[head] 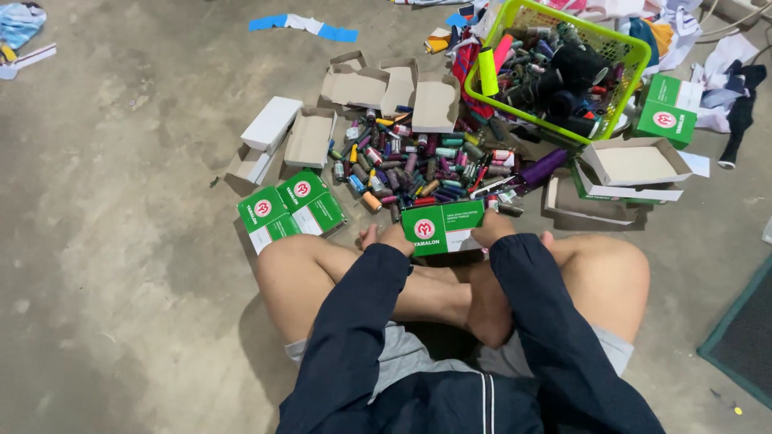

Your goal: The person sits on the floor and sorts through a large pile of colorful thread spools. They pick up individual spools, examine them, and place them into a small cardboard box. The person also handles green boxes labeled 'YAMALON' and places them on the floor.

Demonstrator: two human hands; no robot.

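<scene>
You've got that small green-and-white cardboard box (pixel 443 227) pinched between both grips, left hand (pixel 394 239) grasping its left end, right hand (pixel 492 227) its right end, held just above your crossed legs. Right past it on the concrete floor (pixel 121 241) sits the pile of colourful thread spools (pixel 418 165).

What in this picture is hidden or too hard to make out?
All in the head view:
- Green box: whether it holds anything; its closed top hides the inside.
- Left hand and right hand: fingers mostly hidden behind the box.
- Spools on the floor: single ones too small and piled to count.
- Basket: lower contents buried under dark spools.
- Mat: cut off by the right edge.
</scene>
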